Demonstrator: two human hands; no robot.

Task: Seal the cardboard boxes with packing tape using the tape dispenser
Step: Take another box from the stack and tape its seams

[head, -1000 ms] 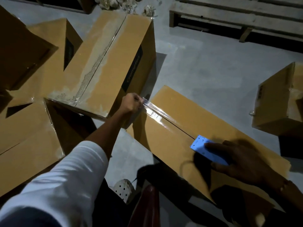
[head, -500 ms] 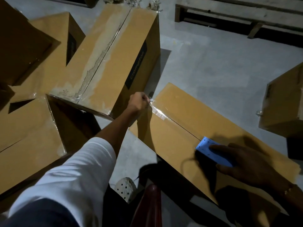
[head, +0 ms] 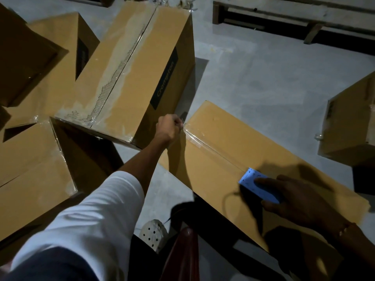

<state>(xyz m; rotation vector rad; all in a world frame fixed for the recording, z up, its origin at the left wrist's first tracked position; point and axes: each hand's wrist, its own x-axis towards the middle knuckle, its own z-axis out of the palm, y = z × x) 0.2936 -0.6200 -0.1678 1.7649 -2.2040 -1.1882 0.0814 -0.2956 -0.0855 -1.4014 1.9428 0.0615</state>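
tape [head: 205, 143] runs along the seam of the long box [head: 253, 155] on the floor, from its 10 o'clock end toward 4 o'clock. left hand [head: 169, 128] pinches the tape end at that edge. right hand [head: 300, 201] grips the blue dispenser [head: 252, 179] mid-seam. next, i'd judge: pull on toward 4 o'clock, keeping it centred.
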